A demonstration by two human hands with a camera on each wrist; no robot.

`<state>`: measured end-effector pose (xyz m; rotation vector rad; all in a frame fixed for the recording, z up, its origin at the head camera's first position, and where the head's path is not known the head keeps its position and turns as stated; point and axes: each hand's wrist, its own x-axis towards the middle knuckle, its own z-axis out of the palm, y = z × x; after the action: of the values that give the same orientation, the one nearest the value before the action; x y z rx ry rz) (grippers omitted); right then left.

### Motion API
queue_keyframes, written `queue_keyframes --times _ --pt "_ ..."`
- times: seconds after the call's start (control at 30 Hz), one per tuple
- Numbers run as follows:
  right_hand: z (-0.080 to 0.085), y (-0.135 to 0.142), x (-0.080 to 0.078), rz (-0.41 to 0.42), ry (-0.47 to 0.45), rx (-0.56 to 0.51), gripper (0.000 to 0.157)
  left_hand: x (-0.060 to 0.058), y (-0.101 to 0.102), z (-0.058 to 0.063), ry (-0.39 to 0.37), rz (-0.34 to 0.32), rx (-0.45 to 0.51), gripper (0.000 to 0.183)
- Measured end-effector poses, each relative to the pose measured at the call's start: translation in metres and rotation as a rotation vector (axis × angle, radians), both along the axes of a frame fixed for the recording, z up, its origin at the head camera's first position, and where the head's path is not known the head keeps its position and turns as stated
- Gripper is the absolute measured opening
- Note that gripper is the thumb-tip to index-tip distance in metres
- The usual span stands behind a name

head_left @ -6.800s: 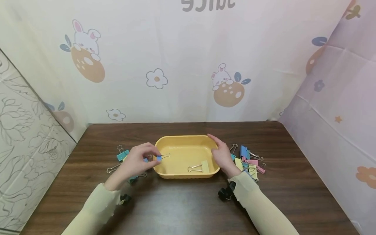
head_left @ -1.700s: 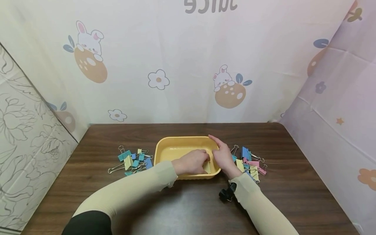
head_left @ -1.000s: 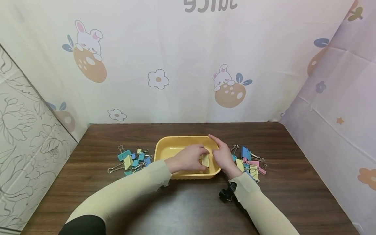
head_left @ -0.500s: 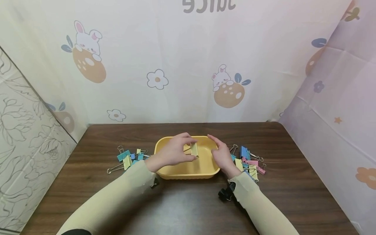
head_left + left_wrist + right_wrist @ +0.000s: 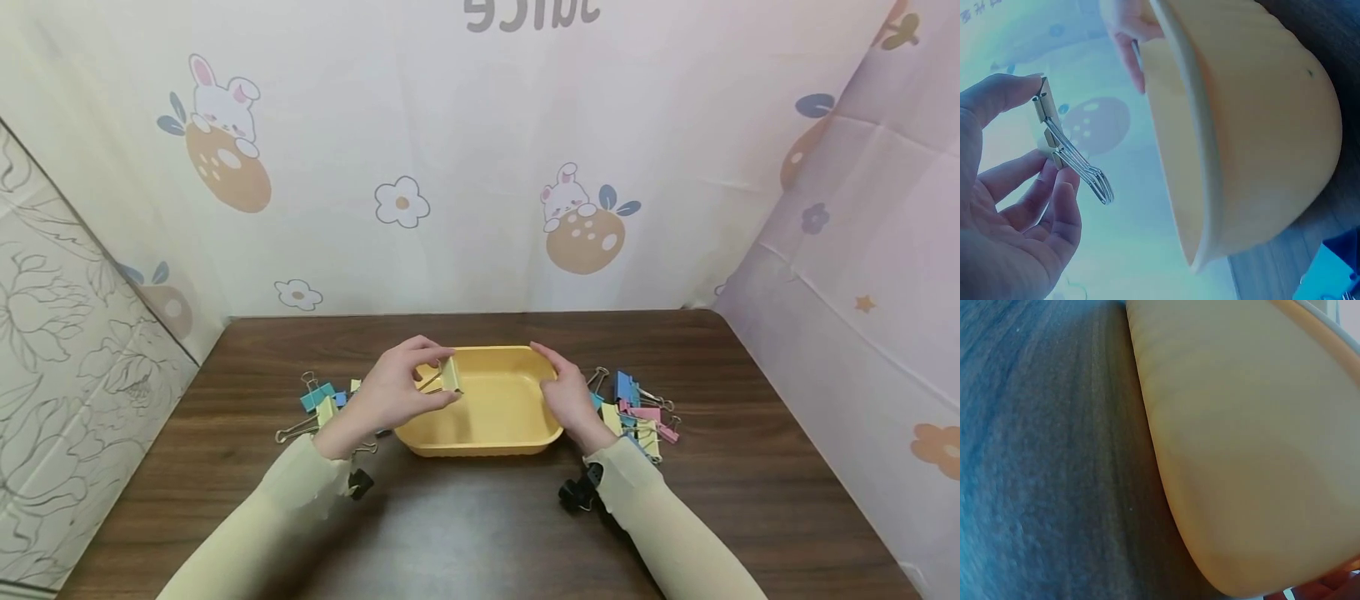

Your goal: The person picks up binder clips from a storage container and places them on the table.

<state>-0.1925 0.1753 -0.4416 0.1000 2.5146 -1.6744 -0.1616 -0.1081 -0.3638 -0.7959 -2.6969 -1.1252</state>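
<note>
My left hand [image 5: 396,387] pinches a pale yellow binder clip [image 5: 452,375] between thumb and fingers, above the left part of a yellow tray [image 5: 510,404]. The left wrist view shows the clip's metal body [image 5: 1049,105] edge-on, its wire handles pointing away from the thumb. My right hand [image 5: 572,404] grips the tray's right end, a finger along the far rim. Only the tray's outer wall [image 5: 1254,444] fills most of the right wrist view, with a bit of hand at the bottom corner. Inside the tray no clip shows.
Left of the tray lies a group of binder clips, among them a teal clip [image 5: 318,397], partly hidden by my left hand. Another group, with a blue clip [image 5: 624,387] and a pink clip [image 5: 645,413], lies right of it. A patterned curtain [image 5: 480,250] hangs behind the table.
Earlier my left hand held a blue binder clip by the left rim. Later it reached into the tray's right side, lifted the yellow clip out and moved left. The right hand stayed put.
</note>
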Motion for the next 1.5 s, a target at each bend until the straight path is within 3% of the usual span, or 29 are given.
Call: queue_keyframes --times 0.37,0.57,0.73,0.97,1.23,1.5 --pt "0.001 0.001 0.001 -0.002 0.01 -0.001 0.07 0.013 -0.037 0.004 0.031 0.086 0.008 0.052" --pt "0.0 0.001 -0.001 0.005 0.014 0.0 0.07 0.018 -0.066 -0.005 0.04 0.156 -0.055 0.056" --pt "0.001 0.002 -0.002 -0.001 0.011 0.004 0.07 0.012 -0.086 -0.018 0.062 0.196 -0.12 0.056" --pt "-0.002 0.001 -0.002 0.006 0.0 0.002 0.07 -0.001 -0.1 -0.032 -0.052 0.244 -0.199 0.057" --pt "-0.003 0.0 0.0 0.002 0.0 0.011 0.069 -0.014 -0.107 -0.048 -0.085 0.231 -0.362 0.057" --pt "0.0 0.0 0.0 0.005 -0.005 0.005 0.069 -0.017 -0.116 -0.061 -0.106 0.239 -0.428 0.053"
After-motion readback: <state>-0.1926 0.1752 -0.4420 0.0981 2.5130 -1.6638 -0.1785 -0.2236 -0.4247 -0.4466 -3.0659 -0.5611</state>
